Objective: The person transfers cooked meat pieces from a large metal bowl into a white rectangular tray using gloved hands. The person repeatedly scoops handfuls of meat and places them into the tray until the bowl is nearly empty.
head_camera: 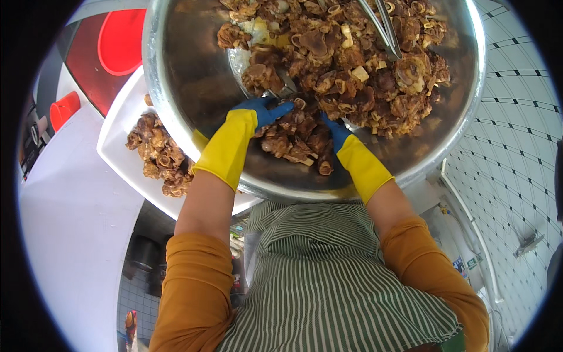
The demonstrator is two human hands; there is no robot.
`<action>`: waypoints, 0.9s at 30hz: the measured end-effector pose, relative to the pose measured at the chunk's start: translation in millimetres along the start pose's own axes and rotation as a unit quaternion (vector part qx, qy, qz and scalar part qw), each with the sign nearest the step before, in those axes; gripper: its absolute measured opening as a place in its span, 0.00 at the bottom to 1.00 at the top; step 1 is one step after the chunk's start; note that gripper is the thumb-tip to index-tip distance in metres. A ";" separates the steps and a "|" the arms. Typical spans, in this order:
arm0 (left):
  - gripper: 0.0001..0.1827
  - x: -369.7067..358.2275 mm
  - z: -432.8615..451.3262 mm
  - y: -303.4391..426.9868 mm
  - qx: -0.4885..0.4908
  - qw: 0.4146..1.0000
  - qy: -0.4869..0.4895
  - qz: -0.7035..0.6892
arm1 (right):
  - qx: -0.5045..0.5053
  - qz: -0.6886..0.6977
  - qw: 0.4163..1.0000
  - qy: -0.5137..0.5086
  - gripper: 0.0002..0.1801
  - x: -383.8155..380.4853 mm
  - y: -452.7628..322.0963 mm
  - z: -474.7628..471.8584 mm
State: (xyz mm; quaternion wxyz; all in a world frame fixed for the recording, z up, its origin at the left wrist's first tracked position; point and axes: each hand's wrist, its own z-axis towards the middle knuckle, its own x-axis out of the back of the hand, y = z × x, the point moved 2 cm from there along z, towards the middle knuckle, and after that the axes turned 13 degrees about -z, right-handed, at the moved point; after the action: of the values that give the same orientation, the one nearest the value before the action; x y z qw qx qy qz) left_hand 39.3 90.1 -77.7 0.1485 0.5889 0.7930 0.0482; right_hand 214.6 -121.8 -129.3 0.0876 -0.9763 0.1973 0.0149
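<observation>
A wide stainless steel bowl (pixel 193 75) in front of me holds a large heap of cooked bone-in meat chunks (pixel 352 79). Both my hands wear rubber gloves, blue over the hand with yellow cuffs. My left hand (pixel 266 111) and my right hand (pixel 338 133) cup a cluster of meat pieces (pixel 299 136) from either side, near the bowl's front wall. The left thumb and fingers are spread along the cluster's edge; the right fingertips are partly hidden by meat. Just beyond the left hand, a metal utensil (pixel 288 83) lies partly under meat.
Metal tongs (pixel 387 33) rest in the heap. Under the bowl's left rim, a white square dish (pixel 118 132) carries more meat chunks (pixel 162 154). Farther left are a large red basin (pixel 123 42), a small red container (pixel 64 110) and a white tabletop (pixel 79 189). A tiled surface (pixel 514 110) lies right.
</observation>
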 end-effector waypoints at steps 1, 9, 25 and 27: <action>0.59 -14.0 0.6 -2.5 -0.007 1.000 0.010 -0.019 | -0.016 -0.003 1.000 0.004 0.40 9.9 3.4 -4.4; 0.62 -48.7 -16.0 -13.9 0.018 0.979 0.027 -0.202 | -0.049 0.058 0.991 -0.106 0.37 10.5 -6.9 -36.4; 0.44 -52.4 -103.3 -15.9 -0.238 0.832 0.169 -0.471 | 0.094 0.084 0.980 -0.152 0.26 -62.5 -56.6 -82.2; 0.41 -48.6 -126.0 -17.9 -0.282 0.806 0.185 -0.487 | 0.141 0.112 0.959 -0.218 0.26 -75.9 -79.4 -108.5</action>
State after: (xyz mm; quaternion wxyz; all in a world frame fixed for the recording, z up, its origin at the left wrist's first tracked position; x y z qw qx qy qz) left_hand -1.2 51.0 46.3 0.1626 0.0374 0.9396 0.2987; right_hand 174.9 -40.0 -4.5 0.2634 -0.8986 0.2814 0.2095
